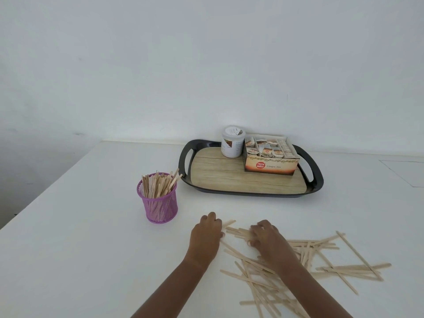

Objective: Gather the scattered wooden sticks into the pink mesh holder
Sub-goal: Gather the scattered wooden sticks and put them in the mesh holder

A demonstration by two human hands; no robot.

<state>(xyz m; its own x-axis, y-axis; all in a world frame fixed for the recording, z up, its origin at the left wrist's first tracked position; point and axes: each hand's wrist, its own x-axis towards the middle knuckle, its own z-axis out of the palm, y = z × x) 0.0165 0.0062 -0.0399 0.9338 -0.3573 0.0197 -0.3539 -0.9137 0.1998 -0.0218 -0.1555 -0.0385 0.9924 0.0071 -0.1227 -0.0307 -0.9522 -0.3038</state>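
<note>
Standing upright at left, pink mesh holder [160, 199] was already part-filled, close enough for short transfers. Left grip [207, 230] curled against the ends of a few wooden sticks [236, 231], likely squaring them; actual hold unclear. Right grip [263, 234] curled down over that small bundle, pinning it on the counter [91, 249]. Most sticks lay crisscrossed further right, ungathered.

This looks like a tea corner in a home or office: a white table [91, 249] against a bare wall [206, 65], a serving tray [218, 177] carrying a ginger tea box [270, 165] and a tub [231, 143], with wooden sticks [348, 270] for stirring.
</note>
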